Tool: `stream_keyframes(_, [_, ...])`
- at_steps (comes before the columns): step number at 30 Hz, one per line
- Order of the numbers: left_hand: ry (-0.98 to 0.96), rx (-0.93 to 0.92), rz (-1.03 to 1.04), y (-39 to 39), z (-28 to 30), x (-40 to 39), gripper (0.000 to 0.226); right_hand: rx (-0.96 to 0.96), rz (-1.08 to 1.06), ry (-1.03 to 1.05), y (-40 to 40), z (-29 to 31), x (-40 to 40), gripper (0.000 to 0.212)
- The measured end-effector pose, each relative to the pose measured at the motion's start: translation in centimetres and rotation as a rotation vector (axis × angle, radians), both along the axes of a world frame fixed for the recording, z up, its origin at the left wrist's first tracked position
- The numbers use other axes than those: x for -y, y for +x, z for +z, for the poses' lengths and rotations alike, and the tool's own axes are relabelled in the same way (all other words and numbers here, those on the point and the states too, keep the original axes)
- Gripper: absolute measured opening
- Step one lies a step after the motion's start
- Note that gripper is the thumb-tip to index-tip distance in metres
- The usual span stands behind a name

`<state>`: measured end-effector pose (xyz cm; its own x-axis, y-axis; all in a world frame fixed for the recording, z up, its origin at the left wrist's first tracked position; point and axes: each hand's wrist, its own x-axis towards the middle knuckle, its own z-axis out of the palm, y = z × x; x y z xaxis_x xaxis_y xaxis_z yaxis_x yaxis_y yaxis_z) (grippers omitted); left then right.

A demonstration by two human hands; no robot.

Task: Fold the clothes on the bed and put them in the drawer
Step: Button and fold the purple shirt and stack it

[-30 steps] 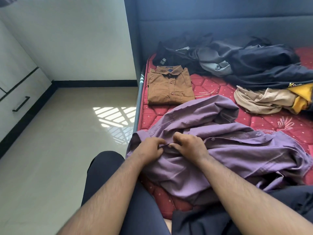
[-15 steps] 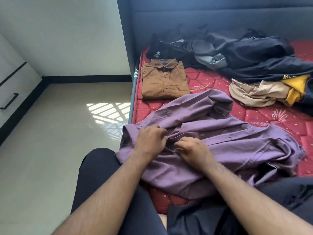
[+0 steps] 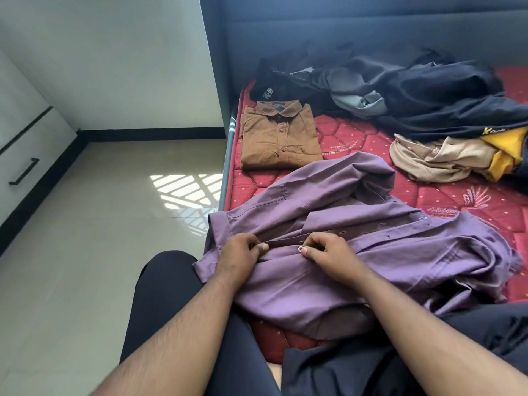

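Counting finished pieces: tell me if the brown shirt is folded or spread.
Folded. The brown shirt lies as a neat buttoned rectangle, collar on top, sleeves tucked away.

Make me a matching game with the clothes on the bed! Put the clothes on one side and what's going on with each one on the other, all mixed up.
Clothes:
1. purple shirt
2. brown shirt
3. beige garment
4. dark pile

What's going on:
A. crumpled, next to something yellow
B. heaped by the headboard
C. folded neatly, lying flat
D. held by both hands, the left hand and the right hand, at the button strip

Pairs: 1-D, 2-C, 3-A, 4-B
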<state>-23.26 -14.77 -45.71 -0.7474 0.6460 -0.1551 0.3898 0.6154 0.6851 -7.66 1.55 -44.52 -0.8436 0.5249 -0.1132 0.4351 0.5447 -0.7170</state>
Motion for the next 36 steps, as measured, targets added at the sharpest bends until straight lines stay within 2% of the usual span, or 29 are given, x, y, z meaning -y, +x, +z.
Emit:
stream_keyframes(2, [0.004,-0.008,0.007,-0.1,0.1,0.2,0.016,-0.037,0.011,-0.173,-0.1,0.4,-0.7,0.012])
stream_keyframes(4, [-0.07,-0.06,0.022,-0.1,-0.1,0.3,0.02,-0.03,0.066,-0.166,0.3,0.6,-0.8,0.015])
stream_keyframes(7, [-0.253,-0.225,-0.005,0.2,-0.3,0.1,0.029,-0.033,0.092,0.0,0.8,-0.3,-0.5,0.016])
stream_keyframes(10, [-0.309,-0.354,-0.097,0.4,-0.4,0.2,0.024,0.003,0.167,0.2,1.3,-1.6,-0.3,0.011])
stream_keyframes(12, [-0.257,-0.474,-0.207,0.7,-0.8,0.5,0.017,0.079,0.209,0.342,1.5,-2.1,-0.1,0.014])
stream_keyframes(14, [-0.177,-0.553,-0.312,1.0,-1.4,0.9,0.011,0.069,0.23,0.545,1.5,-2.4,0.1,0.011])
stream_keyframes(16, [-0.168,-0.495,-0.32,1.1,-1.6,1.3,0.007,0.039,0.269,0.741,1.3,-2.4,0.6,0.012])
stream_keyframes(19, [-0.209,-0.241,-0.19,0.7,-1.0,1.3,0.017,-0.045,0.227,0.932,0.9,-2.7,1.0,0.012])
stream_keyframes(22, [-0.261,-0.355,-0.209,1.4,0.9,-0.8,0.035,-0.167,0.146,1.009,1.0,-2.8,1.2,0.008])
stream_keyframes(25, [-0.059,-0.333,-0.263,2.7,1.7,-3.7,0.031,-0.3,0.107,1.065,1.1,-2.6,1.3,0.008])
stream_keyframes(28, [0.161,-0.082,-0.264,3.4,0.6,-5.0,0.031,-0.313,0.093,1.117,1.4,-2.1,1.5,0.018])
stream_keyframes(31, [0.257,0.037,-0.194,3.6,-0.9,-4.7,0.018,-0.297,0.066,1.109,1.7,-2.2,1.7,0.024])
stream_keyframes(34, [0.29,0.003,-0.205,3.7,-1.7,-4.5,0.004,-0.269,0.081,1.109,1.5,-2.2,1.7,0.024])
stream_keyframes(36, [0.264,-0.045,-0.236,3.9,-2.0,-4.3,0.016,-0.266,0.097,1.132,1.3,-2.0,1.9,0.019])
